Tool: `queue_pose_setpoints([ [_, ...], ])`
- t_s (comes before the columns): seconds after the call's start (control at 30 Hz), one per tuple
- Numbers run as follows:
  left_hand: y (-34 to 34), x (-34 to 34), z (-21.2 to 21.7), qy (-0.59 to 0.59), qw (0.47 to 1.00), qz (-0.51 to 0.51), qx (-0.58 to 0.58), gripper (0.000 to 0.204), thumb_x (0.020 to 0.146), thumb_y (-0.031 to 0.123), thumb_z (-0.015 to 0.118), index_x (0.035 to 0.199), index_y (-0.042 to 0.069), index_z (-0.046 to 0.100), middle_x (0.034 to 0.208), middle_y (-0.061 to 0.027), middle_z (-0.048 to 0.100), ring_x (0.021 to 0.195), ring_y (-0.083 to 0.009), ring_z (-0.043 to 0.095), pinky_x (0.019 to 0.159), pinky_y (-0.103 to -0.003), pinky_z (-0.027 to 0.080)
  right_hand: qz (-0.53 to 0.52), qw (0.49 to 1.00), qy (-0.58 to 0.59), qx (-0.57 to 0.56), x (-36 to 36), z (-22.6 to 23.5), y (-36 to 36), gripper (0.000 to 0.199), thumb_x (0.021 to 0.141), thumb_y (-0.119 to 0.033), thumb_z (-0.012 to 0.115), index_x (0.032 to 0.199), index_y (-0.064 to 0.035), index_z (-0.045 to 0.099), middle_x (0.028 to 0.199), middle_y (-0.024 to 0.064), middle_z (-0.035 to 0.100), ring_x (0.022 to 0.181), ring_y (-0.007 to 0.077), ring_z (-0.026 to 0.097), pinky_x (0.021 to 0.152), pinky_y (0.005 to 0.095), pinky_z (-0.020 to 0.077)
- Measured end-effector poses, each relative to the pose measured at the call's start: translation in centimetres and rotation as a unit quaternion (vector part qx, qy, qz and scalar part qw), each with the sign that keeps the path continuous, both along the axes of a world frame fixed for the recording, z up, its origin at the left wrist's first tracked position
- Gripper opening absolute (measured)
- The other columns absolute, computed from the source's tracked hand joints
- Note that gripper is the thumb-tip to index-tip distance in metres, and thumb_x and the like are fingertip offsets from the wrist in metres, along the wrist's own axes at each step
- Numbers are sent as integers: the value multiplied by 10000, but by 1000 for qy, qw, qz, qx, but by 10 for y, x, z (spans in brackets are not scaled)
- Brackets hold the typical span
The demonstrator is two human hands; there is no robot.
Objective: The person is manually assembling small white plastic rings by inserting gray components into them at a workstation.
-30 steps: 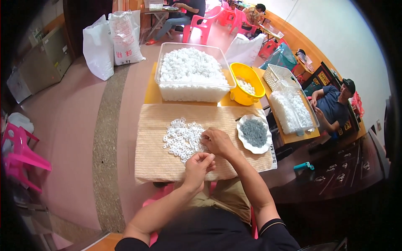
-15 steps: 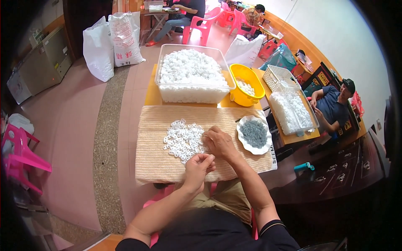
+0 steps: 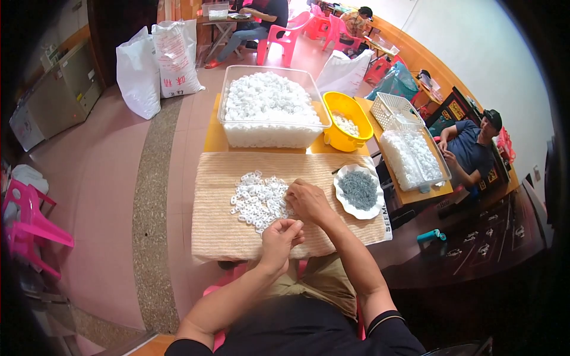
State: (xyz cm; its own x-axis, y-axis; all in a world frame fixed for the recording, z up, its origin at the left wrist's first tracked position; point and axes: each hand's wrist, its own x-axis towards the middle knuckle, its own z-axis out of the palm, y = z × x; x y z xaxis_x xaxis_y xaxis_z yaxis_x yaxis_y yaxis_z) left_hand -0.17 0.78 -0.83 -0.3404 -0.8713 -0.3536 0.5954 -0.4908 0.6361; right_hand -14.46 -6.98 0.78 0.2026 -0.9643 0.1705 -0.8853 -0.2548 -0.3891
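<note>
A loose heap of small white ring-like plastic pieces [image 3: 256, 199] lies on a striped beige towel [image 3: 217, 234] in front of me. My left hand [image 3: 281, 242] is closed in a pinch just below the heap; whatever sits between thumb and fingers is too small to make out. At the heap's right edge, my right hand [image 3: 310, 202] bends its fingers down and together among the pieces, its fingertips mostly hidden. To its right, a white scalloped dish [image 3: 357, 213] holds many tiny grey pieces [image 3: 358, 189].
Beyond the towel stand a clear bin [image 3: 273, 137] heaped with white pieces and a yellow tub [image 3: 343, 142]. Right of them is another clear container [image 3: 409, 172] beside a seated co-worker [image 3: 472, 145]. White sacks [image 3: 138, 77] and a pink chair [image 3: 38, 228] are on the left.
My right hand has shifted very slightly at the edge of the heap. My left hand keeps its pinch in nearly the same place.
</note>
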Motion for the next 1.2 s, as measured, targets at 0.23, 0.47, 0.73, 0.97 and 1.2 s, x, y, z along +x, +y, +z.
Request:
queue_pose_setpoints([
  [0.23, -1, 0, 0, 4, 1000, 9, 0, 84, 864, 97, 680, 893, 69, 606, 813, -6, 632, 714, -89, 605, 647, -241, 542, -11, 999, -24, 21, -4, -9, -3, 154, 815, -180, 617, 851, -34, 650, 846, 172, 649, 814, 358, 621, 718, 417, 491],
  [0.47, -6, 5, 5, 1, 999, 37, 3, 99, 886, 95, 651, 940, 49, 582, 831, -20, 610, 732, -92, 583, 663, -241, 529, 12, 970, -226, 88, -17, -7, 17, 180, 817, -136, 627, 947, -21, 674, 825, 143, 667, 738, 242, 650, 692, 344, 504],
  [0.73, -9, 3, 3, 17, 999, 46, -8, 135, 919, 132, 617, 1011, 56, 554, 879, -28, 615, 764, -96, 581, 696, -243, 526, 29, 881, -440, 172, -12, 2, 50, 151, 896, -105, 645, 972, 26, 644, 809, 20, 646, 702, 69, 602, 631, 206, 503],
  [0.97, -10, 4, 9, 66, 998, 5, 0, 118, 911, 131, 627, 994, 57, 589, 856, -22, 625, 765, -107, 608, 710, -253, 556, -5, 800, -570, 187, -12, -7, 57, 146, 909, -94, 623, 1004, 17, 626, 874, 56, 659, 740, 97, 619, 658, 218, 517],
  [1.2, -12, 5, 2, 75, 997, -11, -13, 118, 921, 143, 613, 987, 47, 595, 840, -15, 619, 744, -91, 599, 702, -258, 565, 3, 845, -504, 178, -13, 4, 63, 215, 900, -81, 631, 1081, 36, 629, 908, 68, 668, 766, 106, 629, 684, 223, 524],
])
